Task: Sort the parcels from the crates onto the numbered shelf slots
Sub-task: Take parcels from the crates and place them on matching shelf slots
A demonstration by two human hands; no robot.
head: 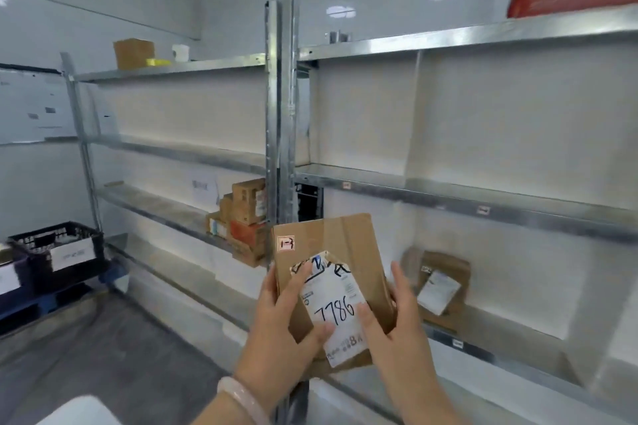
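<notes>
- Two hands hold one parcel (340,238) up before the metal shelves (448,188). The left hand (283,317) wraps its left edge, thumb across the front. The right hand (397,317) clasps the right edge, thumb on the label.
- Step in hand, I judge: reading the markings before choosing a slot, since the parcel is not shelved yet.
- Next move calls for matching the small sticker (286,244) (it seems to read 1-3) to the rail tags (483,210), too blurred to read.
- Parcel: flat brown taped cardboard, with a torn white label (336,314) handwritten 7786.
</notes>
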